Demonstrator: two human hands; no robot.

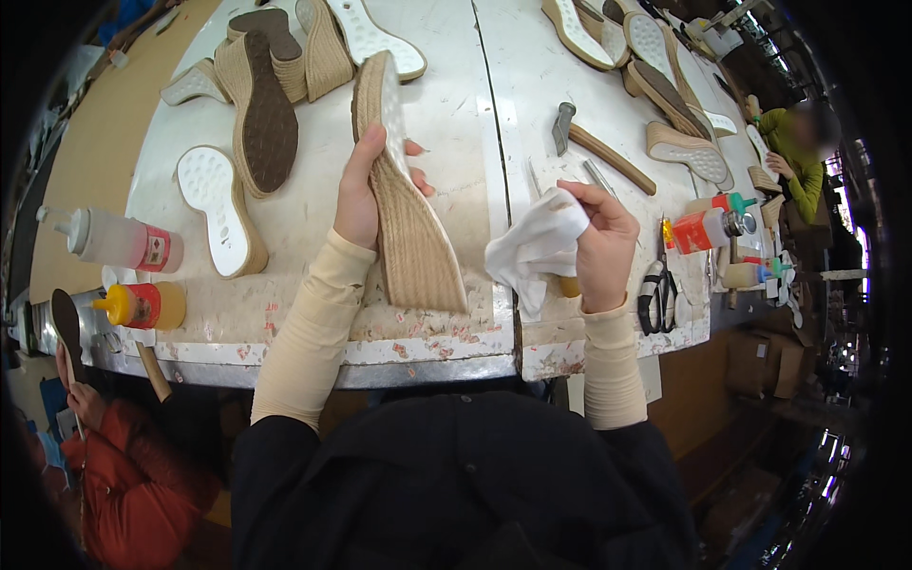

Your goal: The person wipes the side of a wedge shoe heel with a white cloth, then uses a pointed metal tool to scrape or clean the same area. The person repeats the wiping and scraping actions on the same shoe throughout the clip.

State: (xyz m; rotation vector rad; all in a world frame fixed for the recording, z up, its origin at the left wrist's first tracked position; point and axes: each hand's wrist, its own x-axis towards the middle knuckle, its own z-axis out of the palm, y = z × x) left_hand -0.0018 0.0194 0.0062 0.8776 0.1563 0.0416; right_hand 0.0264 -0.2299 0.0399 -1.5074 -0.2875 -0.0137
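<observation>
My left hand (359, 195) grips a rope-wrapped wedge shoe sole (414, 237) around its middle. The sole is held on edge above the worktable, its woven side toward me and its heel end nearest. To the right of it, my right hand (606, 242) pinches a crumpled white cloth (540, 242) that hangs down from the fingers. Cloth and sole are apart. Behind the cloth an orange-yellow object shows only in part. Left of my left hand lie a white-topped wedge sole (217, 204) and a brown-bottomed wedge sole (269, 133).
More soles (328, 57) lie at the back left, others (665, 85) at the back right. A hammer (608, 157), scissors (657, 294) and a red-labelled bottle (701, 231) are on the right. Squeeze bottles (114, 242) stand left. Co-workers sit at lower left (133, 484) and far right (807, 166).
</observation>
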